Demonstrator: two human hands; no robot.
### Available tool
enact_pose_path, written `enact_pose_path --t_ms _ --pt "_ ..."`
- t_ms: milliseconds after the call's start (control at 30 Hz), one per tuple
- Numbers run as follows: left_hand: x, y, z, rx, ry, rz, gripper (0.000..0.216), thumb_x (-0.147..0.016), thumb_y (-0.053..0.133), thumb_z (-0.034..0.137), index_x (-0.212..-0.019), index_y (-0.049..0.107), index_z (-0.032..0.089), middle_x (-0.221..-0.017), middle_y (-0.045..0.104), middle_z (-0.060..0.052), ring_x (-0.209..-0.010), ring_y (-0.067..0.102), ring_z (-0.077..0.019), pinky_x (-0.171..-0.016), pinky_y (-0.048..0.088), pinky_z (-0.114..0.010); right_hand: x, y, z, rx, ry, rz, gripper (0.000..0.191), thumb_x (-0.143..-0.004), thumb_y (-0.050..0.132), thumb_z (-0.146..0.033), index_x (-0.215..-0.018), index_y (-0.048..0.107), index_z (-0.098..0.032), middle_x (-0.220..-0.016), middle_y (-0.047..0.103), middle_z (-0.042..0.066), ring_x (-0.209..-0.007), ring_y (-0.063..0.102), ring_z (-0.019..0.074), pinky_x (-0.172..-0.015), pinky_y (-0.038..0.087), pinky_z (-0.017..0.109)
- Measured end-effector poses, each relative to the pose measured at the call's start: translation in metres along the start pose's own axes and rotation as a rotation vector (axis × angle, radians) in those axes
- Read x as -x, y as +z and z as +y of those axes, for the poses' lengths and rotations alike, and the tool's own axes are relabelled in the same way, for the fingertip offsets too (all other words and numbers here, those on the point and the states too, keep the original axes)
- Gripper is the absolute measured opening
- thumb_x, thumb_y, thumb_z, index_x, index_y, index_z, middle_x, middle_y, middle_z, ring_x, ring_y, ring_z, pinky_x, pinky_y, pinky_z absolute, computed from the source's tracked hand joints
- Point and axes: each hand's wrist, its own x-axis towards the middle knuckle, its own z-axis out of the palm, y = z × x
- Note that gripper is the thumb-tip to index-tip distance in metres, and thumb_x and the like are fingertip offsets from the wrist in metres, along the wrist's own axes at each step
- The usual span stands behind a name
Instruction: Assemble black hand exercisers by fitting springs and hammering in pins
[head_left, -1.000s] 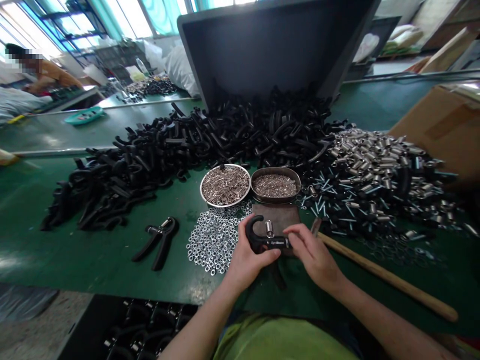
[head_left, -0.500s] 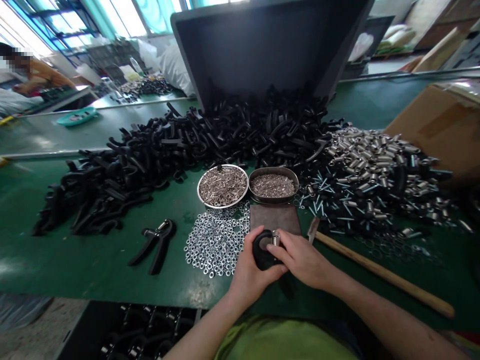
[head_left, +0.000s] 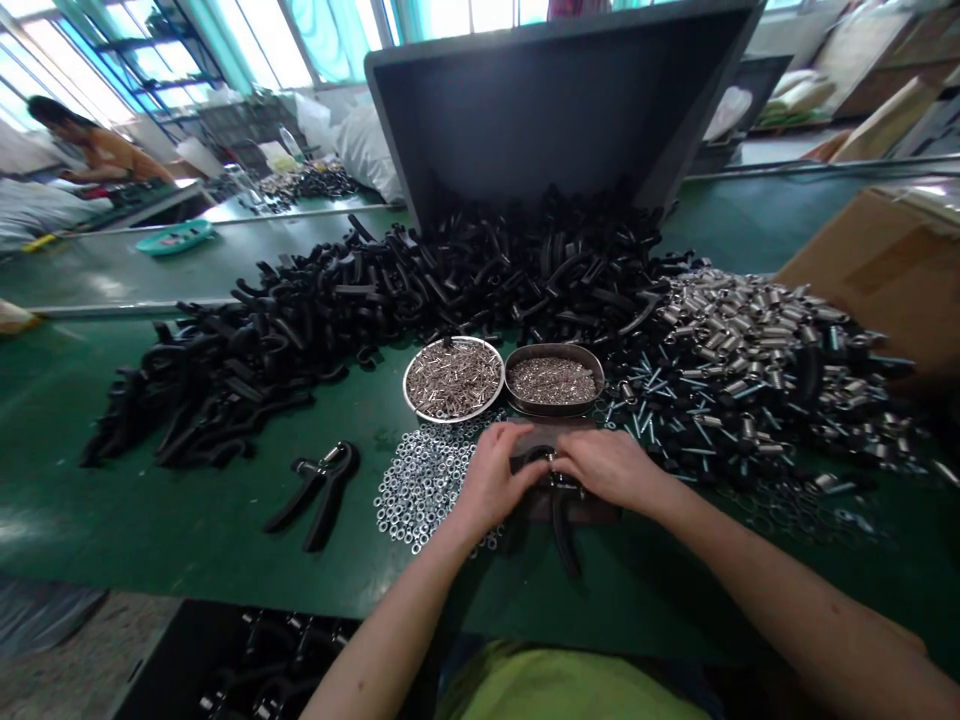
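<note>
A black hand-grip exerciser (head_left: 562,535) lies on a dark flat block (head_left: 596,508), one handle toward me. My left hand (head_left: 493,480) holds its left side, thumb and fingers closed around it. From the right, my right hand (head_left: 611,468) pinches near the spring, fingertips close to my left thumb. The fingers hide part of the exerciser. Beside my left hand, washer-like metal rings (head_left: 424,485) are spread on the table. Farther left lies another hand-grip exerciser (head_left: 322,490) with its spring in place.
A round dish of metal pins (head_left: 454,378) and an oval tin of small metal parts (head_left: 553,380) stand ahead. Black handles (head_left: 300,320) heap before a grey bin (head_left: 555,120). Springs (head_left: 757,320), screws and a cardboard box (head_left: 877,270) are right. A co-worker (head_left: 105,150) sits far left.
Both hands have moved forward and lowered the exerciser onto the block. The hammer at the right is now hidden around my right arm. The view has shifted slightly.
</note>
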Motion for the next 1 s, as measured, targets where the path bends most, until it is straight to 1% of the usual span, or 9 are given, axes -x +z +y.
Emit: enact_pose_path --t_ms 67,133,200,300,467,667,800,900,1000 --pt "-0.020 -0.020 -0.018 -0.194 -0.029 0.152 0.024 -0.081 0.059 0.023 -0.105 0.059 0.018 -0.103 0.060 -0.008 -0.101 0.056 -0.0219 -0.089 0.045 -0.036 -0.025 -0.007 -0.004 0.008 -0.058 0.082 0.018 -0.090 0.047 -0.026 -0.087 0.064 -0.021 -0.089 0.068 0.006 -0.084 0.063 0.0221 -0.066 0.042 0.030" --pt "-0.038 -0.039 -0.034 -0.410 -0.094 0.219 0.020 -0.082 0.059 0.022 -0.100 0.062 0.017 -0.099 0.060 -0.009 -0.097 0.056 -0.0228 -0.086 0.045 -0.035 -0.054 -0.009 -0.013 0.005 -0.102 0.152 0.019 -0.091 0.044 -0.019 -0.093 0.063 -0.022 -0.098 0.065 0.005 -0.096 0.058 0.0209 -0.073 0.043 0.030" --pt "-0.051 -0.050 -0.044 -0.591 -0.134 0.195 0.020 -0.082 0.059 0.024 -0.099 0.063 0.017 -0.099 0.060 -0.010 -0.096 0.056 -0.0235 -0.085 0.045 -0.034 -0.082 -0.008 -0.025 0.008 -0.132 0.206 0.022 -0.091 0.041 -0.016 -0.095 0.062 -0.021 -0.104 0.062 0.007 -0.103 0.054 0.0210 -0.077 0.043 0.030" --pt "-0.061 -0.054 -0.049 -0.700 -0.143 0.136 0.015 -0.084 0.056 0.025 -0.092 0.066 0.017 -0.094 0.062 -0.008 -0.093 0.057 -0.0222 -0.082 0.044 -0.032 -0.114 -0.003 -0.037 0.005 -0.146 0.245 0.024 -0.091 0.039 -0.014 -0.094 0.062 -0.017 -0.106 0.060 0.011 -0.103 0.052 0.0220 -0.076 0.044 0.030" --pt "-0.065 -0.050 -0.049 -0.727 -0.151 0.127 0.017 -0.088 0.049 0.023 -0.087 0.065 0.018 -0.091 0.062 -0.008 -0.091 0.057 -0.0214 -0.077 0.044 -0.030 -0.131 0.003 -0.035 -0.050 -0.142 0.279 0.021 -0.091 0.041 -0.015 -0.091 0.062 -0.018 -0.103 0.062 0.010 -0.100 0.054 0.0211 -0.075 0.044 0.029" --pt "-0.065 -0.053 -0.048 -0.723 -0.124 0.083 0.013 -0.085 0.054 0.028 -0.085 0.064 0.021 -0.093 0.061 -0.006 -0.092 0.057 -0.0216 -0.072 0.043 -0.029 -0.123 0.000 -0.026 -0.205 -0.055 0.350 0.015 -0.088 0.049 -0.019 -0.091 0.064 -0.019 -0.094 0.068 0.007 -0.091 0.060 0.0202 -0.076 0.042 0.029" --pt "-0.066 -0.055 -0.049 -0.698 -0.129 0.077 0.012 -0.084 0.054 0.026 -0.080 0.064 0.020 -0.093 0.061 -0.006 -0.090 0.058 -0.0208 -0.071 0.043 -0.029 -0.091 -0.006 -0.012 -0.336 -0.086 0.362 0.016 -0.088 0.052 -0.018 -0.089 0.068 -0.018 -0.093 0.069 0.004 -0.089 0.061 0.0158 -0.081 0.041 0.026" --pt "-0.067 -0.057 -0.051 -0.496 -0.138 0.173 0.010 -0.080 0.058 0.026 -0.074 0.061 0.019 -0.092 0.062 -0.005 -0.084 0.058 -0.0194 -0.072 0.042 -0.029 -0.056 -0.002 0.003 -0.407 -0.092 0.329 0.017 -0.086 0.052 -0.014 -0.087 0.069 -0.018 -0.091 0.068 0.004 -0.084 0.062 0.0143 -0.078 0.043 0.025" --pt "-0.067 -0.059 -0.053 -0.206 -0.180 0.291 0.011 -0.078 0.059 0.027 -0.072 0.056 0.019 -0.076 0.061 -0.002 -0.070 0.057 -0.0160 -0.069 0.043 -0.028 -0.027 0.010 0.016 -0.448 -0.062 0.282 0.016 -0.083 0.052 -0.011 -0.088 0.066 -0.017 -0.087 0.069 0.003 -0.078 0.063 0.0134 -0.072 0.045 0.024"
